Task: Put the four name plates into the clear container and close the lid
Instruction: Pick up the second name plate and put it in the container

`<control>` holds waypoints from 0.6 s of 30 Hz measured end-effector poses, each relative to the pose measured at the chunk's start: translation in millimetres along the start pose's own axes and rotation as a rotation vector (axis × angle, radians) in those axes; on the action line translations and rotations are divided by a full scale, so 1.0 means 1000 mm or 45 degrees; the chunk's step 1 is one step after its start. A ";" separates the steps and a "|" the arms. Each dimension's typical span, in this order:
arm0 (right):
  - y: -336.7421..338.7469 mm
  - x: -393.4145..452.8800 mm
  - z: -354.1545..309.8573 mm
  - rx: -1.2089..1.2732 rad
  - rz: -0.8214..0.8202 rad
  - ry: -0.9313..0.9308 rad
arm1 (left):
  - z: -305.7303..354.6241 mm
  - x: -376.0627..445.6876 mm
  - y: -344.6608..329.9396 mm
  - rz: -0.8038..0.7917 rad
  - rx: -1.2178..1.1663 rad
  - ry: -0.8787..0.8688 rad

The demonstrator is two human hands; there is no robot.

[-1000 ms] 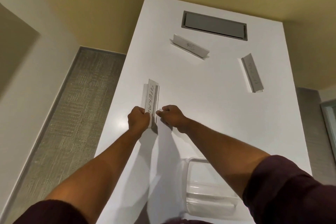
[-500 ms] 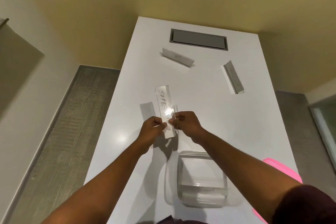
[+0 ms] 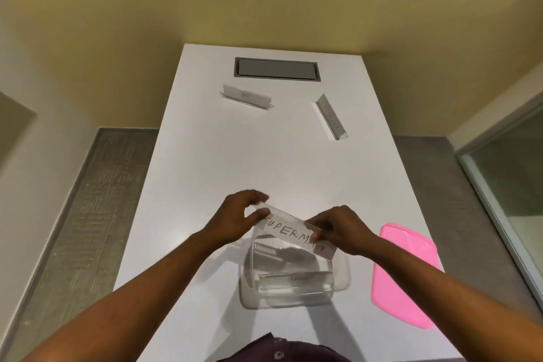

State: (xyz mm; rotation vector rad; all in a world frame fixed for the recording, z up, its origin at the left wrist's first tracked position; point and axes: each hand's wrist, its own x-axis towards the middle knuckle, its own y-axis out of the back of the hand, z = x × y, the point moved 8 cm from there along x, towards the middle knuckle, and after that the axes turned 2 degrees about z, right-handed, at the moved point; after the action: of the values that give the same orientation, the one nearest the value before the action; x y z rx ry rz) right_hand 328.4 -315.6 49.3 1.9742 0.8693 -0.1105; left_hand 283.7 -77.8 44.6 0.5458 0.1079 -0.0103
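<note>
A clear acrylic name plate, hand-lettered in black, hangs tilted over the open clear container, the left hand and right hand pinching its ends. A glossy pink lid lies beside on the smooth white table.

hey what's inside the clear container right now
One name plate already lies along the near wall inside the clear container. Both hands hold a second plate over its far rim, which hides part of the bottom.
</note>
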 end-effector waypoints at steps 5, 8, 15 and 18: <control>-0.014 -0.017 0.020 -0.217 0.051 0.034 | -0.001 -0.027 -0.035 -0.180 0.300 -0.022; -0.029 -0.023 0.033 -0.323 0.049 0.043 | -0.003 -0.043 -0.057 -0.241 0.577 -0.024; -0.073 -0.028 0.057 -0.480 -0.037 0.020 | -0.016 -0.063 -0.108 -0.372 1.064 -0.028; -0.088 -0.027 0.059 -0.544 -0.093 0.056 | -0.018 -0.068 -0.124 -0.402 1.174 -0.037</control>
State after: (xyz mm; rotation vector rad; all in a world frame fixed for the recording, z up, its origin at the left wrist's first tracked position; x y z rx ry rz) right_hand 269.2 -349.7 -36.0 1.5515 0.9096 0.0730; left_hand 210.0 -175.6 -27.6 1.4438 0.1590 -0.3913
